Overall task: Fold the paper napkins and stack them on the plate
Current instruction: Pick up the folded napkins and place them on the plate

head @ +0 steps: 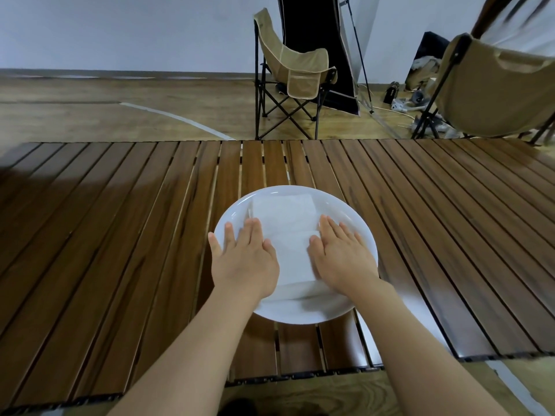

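Both grips released: left hand [244,253] and right hand [341,253] press flat the folded white paper napkins [289,232] on the round white plate [300,313], apparently the stacking step; next, lift clear without disturbing them.

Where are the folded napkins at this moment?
In the head view, the folded napkins lie on the white plate near the middle of the slatted table, between the flat left hand and right hand.
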The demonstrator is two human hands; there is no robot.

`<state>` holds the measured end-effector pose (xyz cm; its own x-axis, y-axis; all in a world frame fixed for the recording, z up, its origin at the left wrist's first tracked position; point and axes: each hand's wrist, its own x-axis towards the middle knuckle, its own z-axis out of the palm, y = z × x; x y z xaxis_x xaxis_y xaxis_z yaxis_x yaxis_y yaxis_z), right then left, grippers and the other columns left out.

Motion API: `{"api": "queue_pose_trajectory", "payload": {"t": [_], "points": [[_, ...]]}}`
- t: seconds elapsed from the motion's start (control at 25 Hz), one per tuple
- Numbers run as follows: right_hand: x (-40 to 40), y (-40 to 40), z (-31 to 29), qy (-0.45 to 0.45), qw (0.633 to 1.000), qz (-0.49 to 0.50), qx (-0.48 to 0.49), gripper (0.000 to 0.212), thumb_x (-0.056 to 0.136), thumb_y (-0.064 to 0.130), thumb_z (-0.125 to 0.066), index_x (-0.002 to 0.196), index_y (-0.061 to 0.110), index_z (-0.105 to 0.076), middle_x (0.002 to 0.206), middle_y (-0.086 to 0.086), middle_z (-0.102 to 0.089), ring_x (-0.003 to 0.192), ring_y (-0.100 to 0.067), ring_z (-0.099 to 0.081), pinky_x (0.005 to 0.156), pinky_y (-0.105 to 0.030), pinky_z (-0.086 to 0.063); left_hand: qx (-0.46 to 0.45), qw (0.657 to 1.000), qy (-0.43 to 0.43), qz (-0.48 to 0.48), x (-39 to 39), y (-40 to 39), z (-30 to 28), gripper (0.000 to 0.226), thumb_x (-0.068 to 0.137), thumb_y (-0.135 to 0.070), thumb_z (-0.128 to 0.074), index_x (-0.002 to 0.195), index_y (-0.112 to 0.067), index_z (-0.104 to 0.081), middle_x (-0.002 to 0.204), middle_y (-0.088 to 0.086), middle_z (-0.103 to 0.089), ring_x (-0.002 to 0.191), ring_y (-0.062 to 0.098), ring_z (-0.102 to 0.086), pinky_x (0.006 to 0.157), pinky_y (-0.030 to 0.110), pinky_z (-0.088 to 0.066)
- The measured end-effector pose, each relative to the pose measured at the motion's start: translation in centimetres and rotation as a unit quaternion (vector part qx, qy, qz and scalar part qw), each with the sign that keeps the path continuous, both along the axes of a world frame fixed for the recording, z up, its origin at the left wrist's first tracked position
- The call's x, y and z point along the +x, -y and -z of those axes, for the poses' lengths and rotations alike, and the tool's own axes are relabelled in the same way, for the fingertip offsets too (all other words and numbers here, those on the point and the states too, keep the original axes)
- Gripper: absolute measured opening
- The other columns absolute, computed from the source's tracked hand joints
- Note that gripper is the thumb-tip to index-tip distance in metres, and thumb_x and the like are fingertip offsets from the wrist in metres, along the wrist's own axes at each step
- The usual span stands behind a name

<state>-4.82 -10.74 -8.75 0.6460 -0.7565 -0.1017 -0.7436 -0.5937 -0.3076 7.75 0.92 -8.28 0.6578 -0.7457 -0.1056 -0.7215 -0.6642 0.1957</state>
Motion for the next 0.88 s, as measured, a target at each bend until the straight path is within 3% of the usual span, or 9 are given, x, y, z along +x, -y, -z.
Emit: {"api": "queue_pose_trajectory", "payload": {"t": [0.36,0.6,0.88], "points": [[0.0,0.1,0.3,0.016,1.000,0.002,-0.014,0.063,0.099,0.048,-0.008,0.155,0.020,-0.002,0.162,0.001,-0.004,0.149,-0.019,0.006,0.122,-0.039,-0.001,-0.017,1.000,-0.011,0.001,0.6,0.2,0.5,0.059,0.096,-0.050,0.000,0.151,-0.030,0.009,0.160,-0.003,0.007,0.145,0.024,0.018,0.114,0.055,0.013],[-0.1,-0.8,0.3,0.033,0.998,0.037,-0.032,0.063,0.098,0.050,-0.009,0.155,0.022,-0.001,0.162,0.001,0.000,0.149,-0.021,0.006,0.122,-0.039,-0.001,-0.097,0.993,0.054,0.029,0.8,-0.3,1.5,0.058,0.096,-0.050,0.000,0.151,-0.035,0.001,0.159,-0.013,-0.005,0.147,0.025,0.010,0.117,0.053,0.003],[0.6,-0.9,0.6,0.037,0.995,0.086,-0.043,0.063,0.099,0.048,-0.010,0.155,0.020,-0.001,0.162,-0.003,-0.002,0.149,-0.023,0.001,0.122,-0.041,-0.002,-0.098,0.992,0.043,0.070,2.5,1.2,1.1,0.055,0.097,-0.048,-0.005,0.151,-0.035,-0.005,0.158,-0.017,-0.006,0.147,0.021,0.009,0.117,0.050,0.004]]}}
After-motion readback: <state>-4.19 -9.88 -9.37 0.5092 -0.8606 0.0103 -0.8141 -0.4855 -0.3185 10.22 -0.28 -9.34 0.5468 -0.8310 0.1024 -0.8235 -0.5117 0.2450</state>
